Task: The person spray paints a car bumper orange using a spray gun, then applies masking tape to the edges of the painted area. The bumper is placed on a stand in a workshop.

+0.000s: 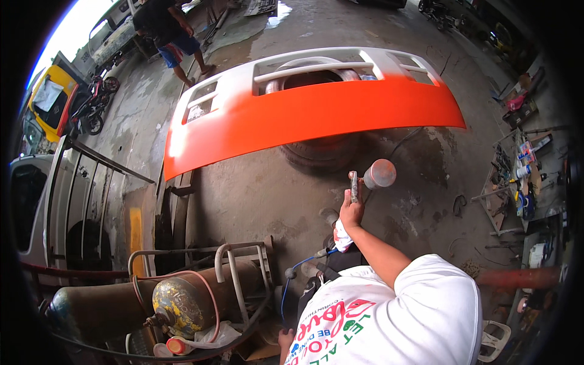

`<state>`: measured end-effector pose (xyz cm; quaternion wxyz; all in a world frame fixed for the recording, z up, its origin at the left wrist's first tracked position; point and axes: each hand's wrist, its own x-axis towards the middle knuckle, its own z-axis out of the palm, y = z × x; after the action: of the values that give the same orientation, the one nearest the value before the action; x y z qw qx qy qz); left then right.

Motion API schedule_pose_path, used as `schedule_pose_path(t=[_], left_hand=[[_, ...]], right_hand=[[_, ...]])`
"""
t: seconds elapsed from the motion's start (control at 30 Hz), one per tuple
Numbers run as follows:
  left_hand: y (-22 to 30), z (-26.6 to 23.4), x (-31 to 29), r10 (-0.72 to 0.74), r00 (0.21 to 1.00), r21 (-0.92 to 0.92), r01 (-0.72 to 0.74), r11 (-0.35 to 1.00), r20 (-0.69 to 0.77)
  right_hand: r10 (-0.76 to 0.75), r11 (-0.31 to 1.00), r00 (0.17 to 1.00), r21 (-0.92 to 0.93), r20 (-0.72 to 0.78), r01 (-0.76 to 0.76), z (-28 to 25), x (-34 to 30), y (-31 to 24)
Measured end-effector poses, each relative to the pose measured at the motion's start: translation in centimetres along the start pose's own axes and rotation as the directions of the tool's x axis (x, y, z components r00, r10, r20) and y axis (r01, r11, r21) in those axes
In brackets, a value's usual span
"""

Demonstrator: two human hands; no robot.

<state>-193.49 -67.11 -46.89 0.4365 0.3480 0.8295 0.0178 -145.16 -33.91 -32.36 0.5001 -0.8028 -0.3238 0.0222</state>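
Observation:
My right hand (351, 212) reaches forward, closed around the handle of a spray gun (354, 185) with a round, paint-stained cup (381, 173). Ahead of the gun, and apart from it, lies a long curved vehicle panel (316, 112). Its near part is bright orange, fading into white around the cut-out openings at the far side. The panel rests over a tyre (322, 152). Low by my shirt, my left hand (286, 338) is partly hidden; its fingers look closed where a blue air hose (284, 298) runs down to it. A white cloth (342, 238) shows beside my right wrist.
Gas cylinders (182, 304) lie in a metal-tube cart at lower left, beside a metal frame (91, 161). Cluttered tools and parts (526, 176) line the right side. Another person (167, 33) stands at far left, near a motorcycle (94, 103) and parked vehicles.

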Motion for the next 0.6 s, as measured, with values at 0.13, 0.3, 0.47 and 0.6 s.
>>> schedule_pose_path(t=[0.13,0.3,0.47,0.6], left_hand=[[5.5,1.0,1.6,0.177,0.983,0.124,-0.170,0.978,-0.054],[26.5,6.3,-3.3,0.615,0.789,-0.019,-0.614,0.789,0.008],[43.0,20.5,-13.9,0.779,0.494,-0.250,-0.756,0.604,0.387],[47.8,34.2,-23.7,0.576,0.198,-0.507,-0.308,0.805,0.793]], right_hand=[[0.024,0.999,0.998,0.032,-0.059,-0.022,-8.5,-0.1,4.4],[0.035,0.998,0.997,0.055,-0.069,-0.031,-17.4,-0.6,8.4],[-0.045,0.994,0.998,0.105,0.042,0.040,-26.1,2.4,13.5],[0.045,0.964,0.998,0.260,0.032,-0.051,-33.9,7.0,15.0]])
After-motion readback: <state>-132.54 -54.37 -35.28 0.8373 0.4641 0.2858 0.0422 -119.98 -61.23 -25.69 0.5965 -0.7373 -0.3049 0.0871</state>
